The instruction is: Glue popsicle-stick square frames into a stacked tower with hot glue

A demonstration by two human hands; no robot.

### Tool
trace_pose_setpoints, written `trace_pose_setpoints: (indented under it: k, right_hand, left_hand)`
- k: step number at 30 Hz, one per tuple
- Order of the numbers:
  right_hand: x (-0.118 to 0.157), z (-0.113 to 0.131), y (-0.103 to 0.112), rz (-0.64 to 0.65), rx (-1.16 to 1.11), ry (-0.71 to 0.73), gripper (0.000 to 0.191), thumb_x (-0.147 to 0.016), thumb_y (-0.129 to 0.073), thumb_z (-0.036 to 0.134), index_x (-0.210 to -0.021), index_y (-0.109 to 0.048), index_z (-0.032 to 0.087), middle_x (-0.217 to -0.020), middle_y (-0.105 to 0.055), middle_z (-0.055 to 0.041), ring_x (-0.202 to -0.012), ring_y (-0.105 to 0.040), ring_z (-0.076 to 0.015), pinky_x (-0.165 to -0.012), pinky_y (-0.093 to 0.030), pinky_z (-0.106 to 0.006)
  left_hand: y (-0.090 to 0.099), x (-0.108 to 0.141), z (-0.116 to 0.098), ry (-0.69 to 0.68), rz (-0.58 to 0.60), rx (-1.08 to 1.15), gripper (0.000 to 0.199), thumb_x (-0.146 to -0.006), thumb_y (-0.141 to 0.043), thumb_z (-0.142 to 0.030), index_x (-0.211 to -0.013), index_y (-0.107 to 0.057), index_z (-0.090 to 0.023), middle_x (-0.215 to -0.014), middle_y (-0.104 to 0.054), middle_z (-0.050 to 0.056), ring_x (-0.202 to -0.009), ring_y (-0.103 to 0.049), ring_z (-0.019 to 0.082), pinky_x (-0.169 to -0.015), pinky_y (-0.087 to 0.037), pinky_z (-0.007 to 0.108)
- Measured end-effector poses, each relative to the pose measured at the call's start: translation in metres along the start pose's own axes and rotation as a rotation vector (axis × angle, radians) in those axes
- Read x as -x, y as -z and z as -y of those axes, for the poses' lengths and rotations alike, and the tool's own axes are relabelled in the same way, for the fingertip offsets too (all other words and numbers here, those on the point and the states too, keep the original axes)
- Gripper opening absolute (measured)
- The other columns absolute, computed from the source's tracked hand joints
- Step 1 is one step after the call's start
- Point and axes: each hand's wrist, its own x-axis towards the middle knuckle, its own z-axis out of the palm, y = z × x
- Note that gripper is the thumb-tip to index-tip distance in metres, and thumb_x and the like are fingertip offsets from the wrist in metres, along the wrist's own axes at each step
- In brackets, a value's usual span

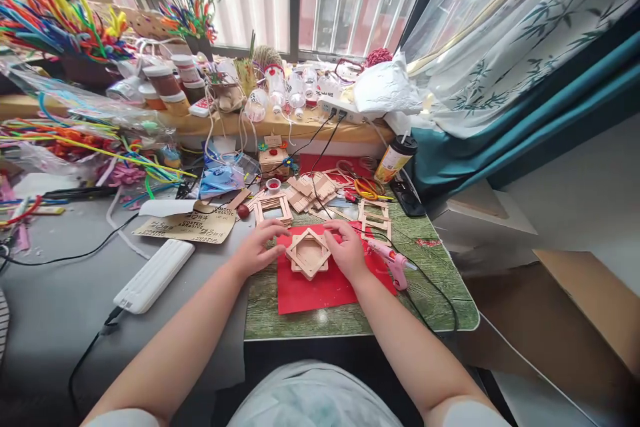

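Observation:
A star-shaped stack of wooden craft-stick frames (309, 273) lies on a red sheet (300, 297) in front of me, the top square turned against the ones below. My left hand (259, 248) is beside its left corner, fingers spread and thumb pointing at it, holding nothing. On the other side, my right hand (347, 248) curves around the right corner with thumb and fingers apart; whether it touches the wood I cannot tell. A pink glue gun (393, 260) rests right of my right hand. Behind my hands stand more stick frames (274, 208).
Loose craft sticks (315, 192) are piled at the back of the green table mat (270, 320). Sandpaper (200, 223) and a white power bank (154, 277) lie to the left. Black cables run near the glue gun. A lidded cup (396, 159) stands at the back right.

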Motion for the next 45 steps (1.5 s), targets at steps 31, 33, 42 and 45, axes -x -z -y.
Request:
trace_pose_setpoints:
  k: [31, 33, 42, 45]
  right_hand:
    - [0.030, -0.011, 0.019, 0.221, 0.107, 0.159, 0.016, -0.104, -0.064, 0.028, -0.104, -0.080, 0.025, -0.099, -0.077, -0.0081, -0.098, -0.071, -0.0274, -0.097, -0.058, -0.047]
    - [0.030, -0.009, 0.021, 0.227, 0.106, 0.157, 0.017, -0.104, -0.063, 0.027, -0.107, -0.079, 0.025, -0.100, -0.078, -0.0079, -0.100, -0.072, -0.0280, -0.098, -0.057, -0.048]
    - [0.036, -0.003, 0.036, 0.169, -0.061, 0.077, 0.025, -0.102, -0.067, 0.028, -0.123, -0.079, 0.031, -0.124, -0.076, -0.0086, -0.120, -0.072, -0.0272, -0.109, -0.059, -0.047]
    - [0.035, -0.009, 0.034, 0.205, -0.058, 0.060, 0.027, -0.096, -0.070, 0.024, -0.121, -0.079, 0.029, -0.125, -0.075, -0.0091, -0.121, -0.072, -0.0274, -0.110, -0.059, -0.047]
  left_hand:
    - [-0.033, 0.012, -0.019, -0.024, 0.064, -0.200, 0.021, -0.104, -0.064, -0.035, -0.117, -0.078, -0.027, -0.123, -0.079, 0.011, -0.113, -0.074, 0.027, -0.102, -0.058, 0.047]
    - [-0.032, 0.013, -0.018, -0.011, 0.060, -0.169, 0.022, -0.104, -0.063, -0.034, -0.119, -0.077, -0.028, -0.127, -0.078, 0.011, -0.117, -0.073, 0.026, -0.104, -0.058, 0.045]
    - [-0.027, 0.019, -0.004, 0.256, -0.157, -0.128, 0.028, -0.109, -0.051, -0.039, -0.119, -0.071, -0.022, -0.114, -0.078, 0.011, -0.103, -0.073, 0.024, -0.087, -0.060, 0.037]
    - [-0.029, 0.017, -0.003, 0.321, -0.151, -0.144, 0.031, -0.108, -0.052, -0.042, -0.115, -0.073, -0.021, -0.100, -0.079, 0.007, -0.080, -0.070, 0.020, -0.072, -0.057, 0.033]
